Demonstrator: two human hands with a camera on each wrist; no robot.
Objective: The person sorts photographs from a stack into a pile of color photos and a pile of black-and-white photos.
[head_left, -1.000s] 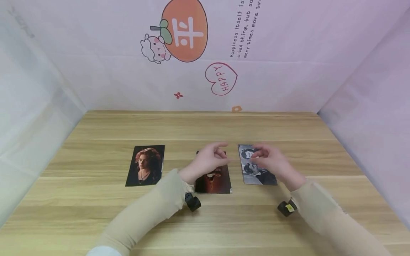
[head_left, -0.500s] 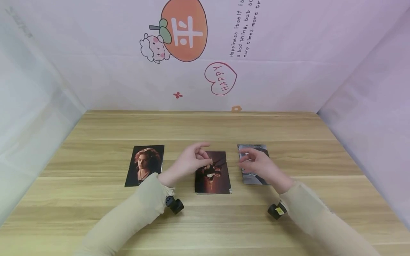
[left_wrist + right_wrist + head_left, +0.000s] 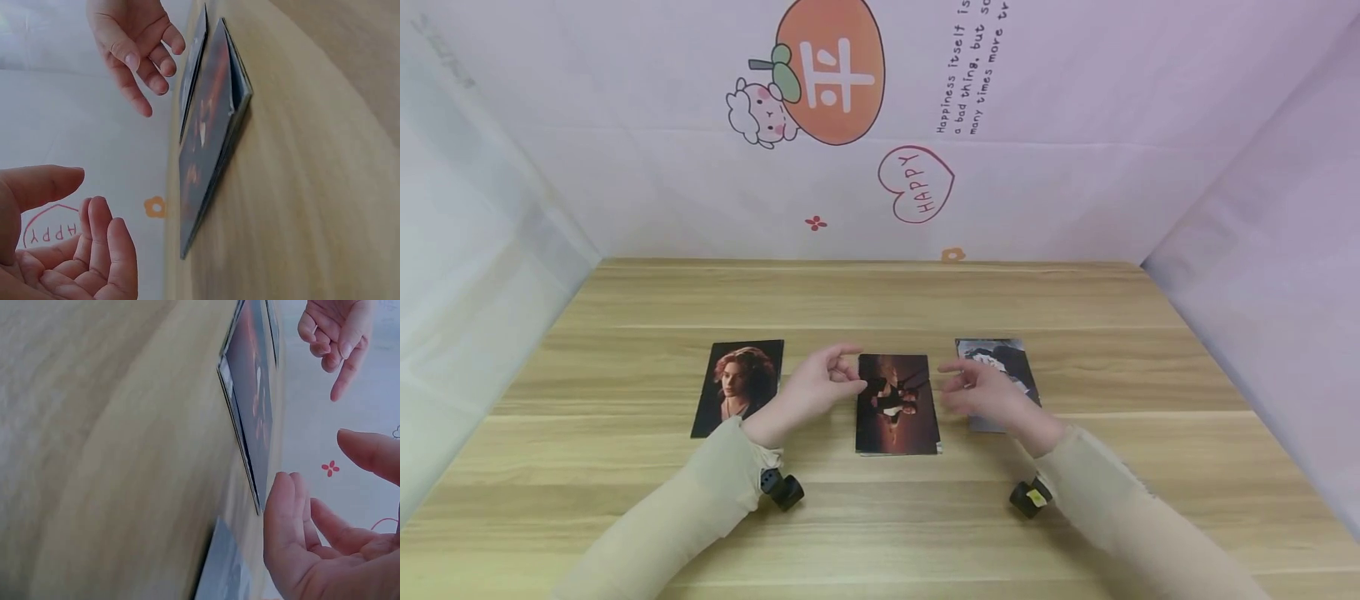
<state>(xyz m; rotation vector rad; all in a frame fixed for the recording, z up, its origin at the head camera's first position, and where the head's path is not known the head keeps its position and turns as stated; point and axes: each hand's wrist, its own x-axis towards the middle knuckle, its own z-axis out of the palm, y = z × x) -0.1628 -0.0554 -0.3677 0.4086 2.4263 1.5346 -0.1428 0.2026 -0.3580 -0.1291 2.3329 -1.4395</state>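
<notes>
Three photo cards lie in a row on the wooden table [image 3: 880, 300]. A portrait card [image 3: 739, 387] is at the left. A dark reddish card stack [image 3: 896, 402] [image 3: 209, 134] [image 3: 250, 406] is in the middle. A black-and-white card [image 3: 1000, 367] at the right is partly hidden. My left hand [image 3: 818, 385] [image 3: 69, 250] hovers between the portrait and the middle stack, fingers loosely curled, holding nothing. My right hand [image 3: 981, 392] [image 3: 325, 544] hovers over the black-and-white card's left part, fingers relaxed and empty. Neither hand touches a card.
Pale pink walls enclose the table on three sides, the back wall [image 3: 880, 125] carrying cartoon stickers and text. Bare wood lies behind the cards and in front of them near my sleeves [image 3: 700, 508].
Both hands have drawn left and toward me, uncovering the middle stack. The right hand now covers less of the black-and-white card. The cards have not moved.
</notes>
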